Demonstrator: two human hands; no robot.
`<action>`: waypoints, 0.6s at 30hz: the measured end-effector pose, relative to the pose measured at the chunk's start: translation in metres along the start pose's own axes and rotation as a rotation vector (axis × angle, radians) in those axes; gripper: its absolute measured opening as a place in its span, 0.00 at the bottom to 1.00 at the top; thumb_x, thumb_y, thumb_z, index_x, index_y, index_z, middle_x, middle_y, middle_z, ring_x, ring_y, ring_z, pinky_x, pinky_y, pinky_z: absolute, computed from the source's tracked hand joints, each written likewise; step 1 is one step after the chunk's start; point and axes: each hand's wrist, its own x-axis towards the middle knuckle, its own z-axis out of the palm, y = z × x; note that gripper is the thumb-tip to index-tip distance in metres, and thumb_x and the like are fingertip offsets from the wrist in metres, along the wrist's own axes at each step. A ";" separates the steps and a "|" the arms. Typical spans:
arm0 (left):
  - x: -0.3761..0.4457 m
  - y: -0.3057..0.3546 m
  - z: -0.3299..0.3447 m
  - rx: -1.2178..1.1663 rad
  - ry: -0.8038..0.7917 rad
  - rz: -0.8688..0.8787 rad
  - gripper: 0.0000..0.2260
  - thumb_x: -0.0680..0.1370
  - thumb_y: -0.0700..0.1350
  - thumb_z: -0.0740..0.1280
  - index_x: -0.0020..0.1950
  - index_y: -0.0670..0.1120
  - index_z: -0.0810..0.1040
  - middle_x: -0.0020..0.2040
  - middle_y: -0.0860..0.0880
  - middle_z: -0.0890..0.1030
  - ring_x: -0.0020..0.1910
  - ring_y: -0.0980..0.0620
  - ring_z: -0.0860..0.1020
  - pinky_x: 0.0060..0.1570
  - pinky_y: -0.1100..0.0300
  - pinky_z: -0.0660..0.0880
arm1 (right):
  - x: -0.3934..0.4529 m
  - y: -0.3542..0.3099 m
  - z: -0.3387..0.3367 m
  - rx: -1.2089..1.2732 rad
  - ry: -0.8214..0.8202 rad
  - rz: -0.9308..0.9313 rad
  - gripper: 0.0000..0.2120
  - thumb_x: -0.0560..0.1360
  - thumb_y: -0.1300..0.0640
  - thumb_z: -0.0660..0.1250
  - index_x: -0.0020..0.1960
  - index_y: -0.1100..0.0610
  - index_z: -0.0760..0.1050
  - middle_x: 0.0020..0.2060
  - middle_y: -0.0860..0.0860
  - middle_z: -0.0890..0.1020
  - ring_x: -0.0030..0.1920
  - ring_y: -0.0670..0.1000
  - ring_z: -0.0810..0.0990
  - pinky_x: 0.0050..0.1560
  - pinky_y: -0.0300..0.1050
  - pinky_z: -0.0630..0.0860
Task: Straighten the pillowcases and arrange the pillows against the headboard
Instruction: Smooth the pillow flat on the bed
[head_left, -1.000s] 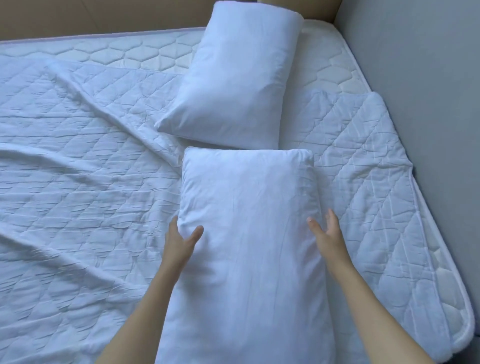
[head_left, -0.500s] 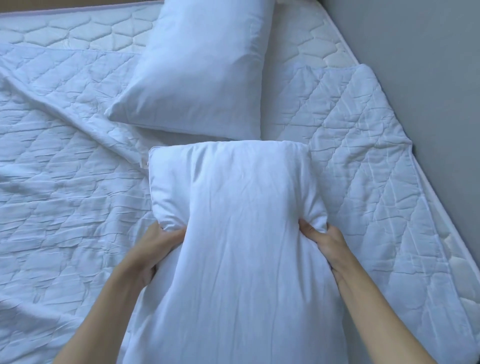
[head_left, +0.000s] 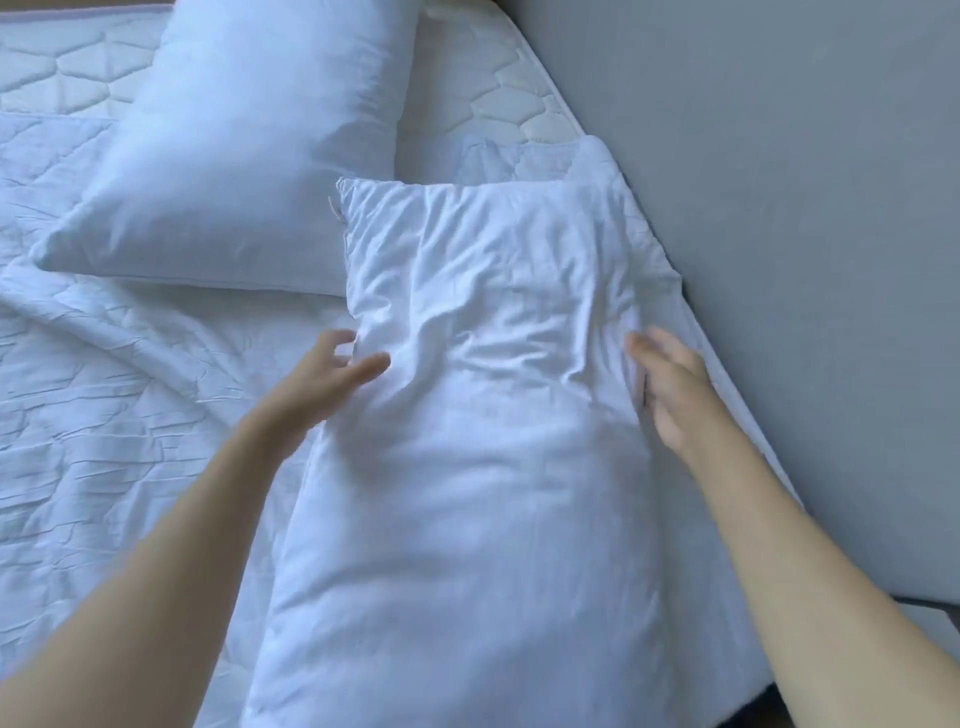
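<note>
A white pillow (head_left: 483, 415) in a wrinkled case lies lengthwise in front of me, its far end near the grey panel on the right. My left hand (head_left: 322, 379) rests against its left edge, fingers spread, holding nothing. At the pillow's right edge my right hand (head_left: 670, 384) lies flat with fingers apart. A second, smoother white pillow (head_left: 249, 135) lies tilted at the upper left, its corner close to the near pillow's far left corner.
A crumpled white quilted pad (head_left: 104, 389) covers the mattress (head_left: 519, 98), whose bare quilted top shows at the back. A grey upholstered panel (head_left: 779, 234) runs along the right side of the bed.
Both hands gripped the near pillow's sides and shifted it right toward the grey panel. They have now let go and spread open. The case is more wrinkled.
</note>
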 end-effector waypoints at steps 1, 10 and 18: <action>-0.008 -0.015 0.003 0.064 0.048 -0.037 0.31 0.71 0.60 0.73 0.69 0.52 0.68 0.56 0.45 0.81 0.45 0.51 0.80 0.40 0.57 0.73 | -0.005 0.017 -0.009 -0.062 0.029 0.042 0.40 0.70 0.42 0.74 0.75 0.59 0.65 0.64 0.50 0.79 0.58 0.48 0.79 0.55 0.42 0.75; -0.159 -0.126 0.060 -0.018 0.010 -0.226 0.25 0.74 0.51 0.74 0.67 0.53 0.68 0.57 0.55 0.81 0.52 0.61 0.81 0.39 0.68 0.77 | -0.149 0.154 -0.062 -0.117 -0.074 0.327 0.20 0.73 0.41 0.70 0.63 0.47 0.77 0.54 0.45 0.85 0.55 0.48 0.84 0.61 0.48 0.78; -0.212 -0.110 0.146 -0.219 -0.034 -0.172 0.23 0.73 0.40 0.74 0.66 0.48 0.74 0.55 0.52 0.86 0.55 0.55 0.83 0.46 0.67 0.79 | -0.145 0.092 -0.142 -0.311 0.110 0.016 0.08 0.75 0.54 0.73 0.53 0.52 0.81 0.41 0.42 0.86 0.41 0.39 0.84 0.41 0.35 0.78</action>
